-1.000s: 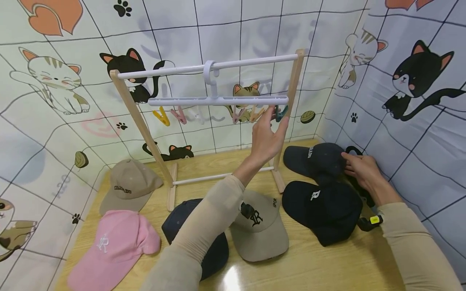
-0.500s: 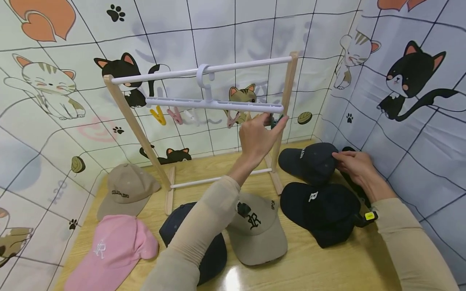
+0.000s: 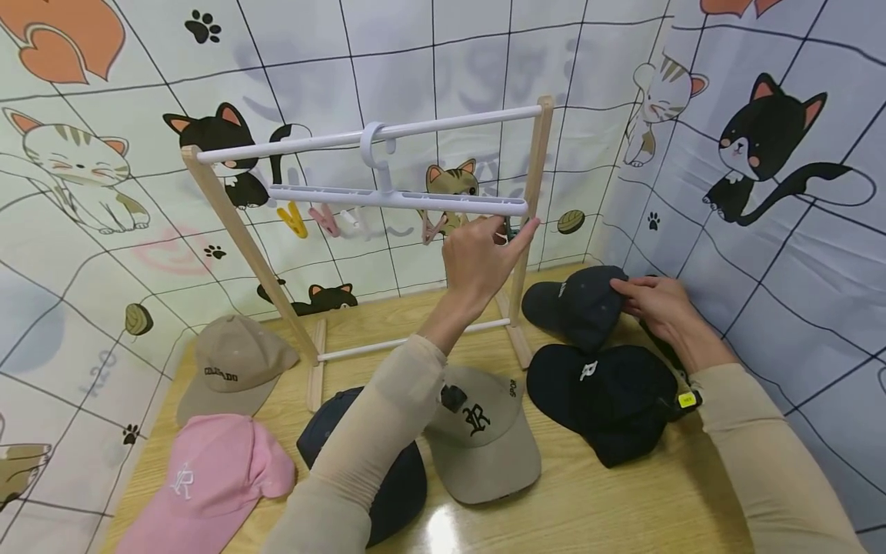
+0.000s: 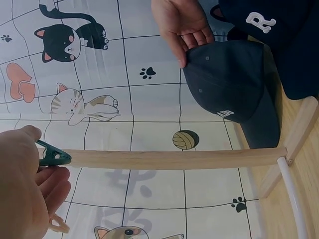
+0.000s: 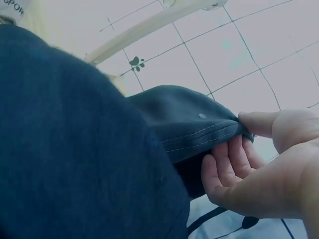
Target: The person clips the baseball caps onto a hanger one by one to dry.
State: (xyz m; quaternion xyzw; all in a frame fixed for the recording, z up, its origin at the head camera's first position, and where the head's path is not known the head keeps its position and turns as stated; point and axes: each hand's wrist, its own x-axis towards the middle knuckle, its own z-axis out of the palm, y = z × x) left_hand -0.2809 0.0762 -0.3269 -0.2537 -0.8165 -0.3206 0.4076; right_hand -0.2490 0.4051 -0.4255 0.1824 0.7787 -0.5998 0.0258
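Table: wood-grained top (image 3: 609, 512), with everything below standing or lying on it or hanging above it.
Rack: wooden posts and white rails (image 3: 251, 254), standing upright toward the back.
Hanger: white bar (image 3: 388, 198), hooked over the rack's top rail.
Navy cap: near the rack's right foot (image 3: 584, 308), brim toward the rack, crown edge in the right hand (image 3: 657, 308).
Other caps: black (image 3: 609, 400) just in front of the navy one; grey-beige (image 3: 487, 454) in the middle; pink (image 3: 208, 477) and tan (image 3: 238, 362) on the left; a dark one (image 3: 401, 500) partly under the left sleeve (image 3: 360, 446).
Right hand: thumb above, bent fingers beneath, pinching the navy cap's edge.
Left hand: raised under the hanger's right end (image 3: 477, 258), thumb and fingers a little apart, pinching the green clip (image 4: 54, 155) by its two arms.
Green clip: between thumb and fingers, below the hanger; whether it is fastened there, cannot tell.
Other clips: yellow (image 3: 292, 220), pink (image 3: 324, 221) and white (image 3: 353, 221), below the hanger's left half.
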